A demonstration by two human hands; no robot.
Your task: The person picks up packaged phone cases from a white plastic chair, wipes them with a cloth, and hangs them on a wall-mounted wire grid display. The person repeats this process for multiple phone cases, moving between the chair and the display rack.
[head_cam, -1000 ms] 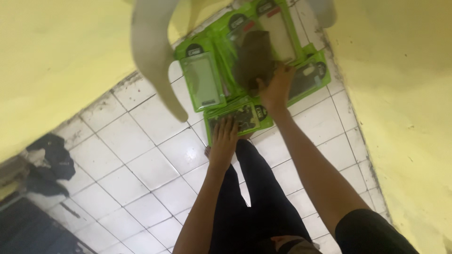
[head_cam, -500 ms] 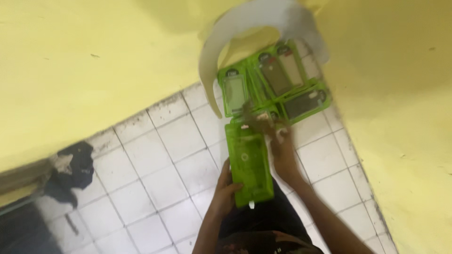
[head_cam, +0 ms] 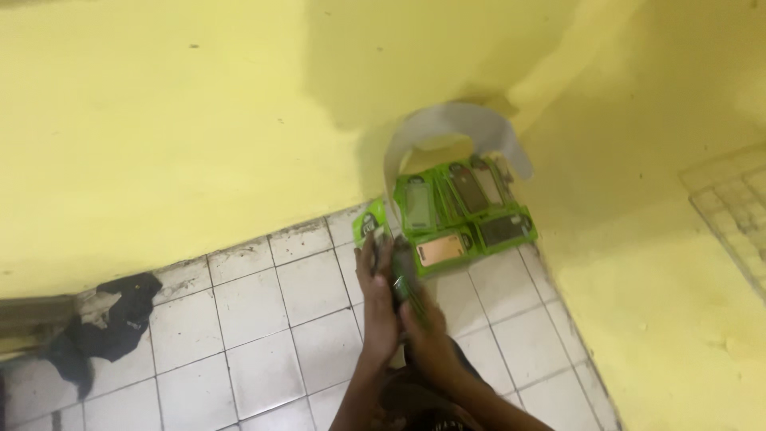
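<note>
Head view: both hands (head_cam: pixel 403 307) clasp glossy green flat package (head_cam: pixel 373 225).

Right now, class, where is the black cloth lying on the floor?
In the head view, the black cloth lies at the far left on the white tiled floor, against the foot of the yellow wall, well apart from both hands.

The white tiled floor (head_cam: pixel 263 335) fills the lower part, and the yellow painted walls (head_cam: pixel 183 120) stand behind it and at 3 o'clock. The flat green packages (head_cam: pixel 467 219) lie in the corner at 1 o'clock, under the curved grey strip (head_cam: pixel 455 128). Both hands, the left hand (head_cam: pixel 377 307) and the right hand (head_cam: pixel 427 335), are just before this pile. The dark crumpled cloth (head_cam: pixel 104 331) lies at 9 o'clock, well apart.
</note>
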